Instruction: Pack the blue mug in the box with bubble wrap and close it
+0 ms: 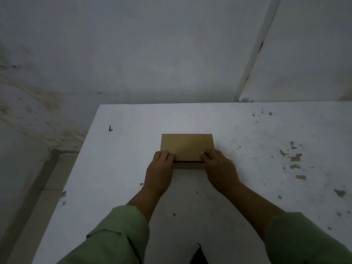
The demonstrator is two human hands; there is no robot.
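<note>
A small brown cardboard box sits on the white table, its lid flap lying almost flat with a thin dark gap along the near edge. My left hand grips the box's near left corner, thumb on top of the lid. At the near right corner, my right hand holds the box the same way. Neither the blue mug nor the bubble wrap can be seen; the lid hides the inside of the box.
The table's right part carries chipped, stained patches. A small dark speck lies at the far left of the top. The left table edge drops to a tiled floor. A grey wall stands behind.
</note>
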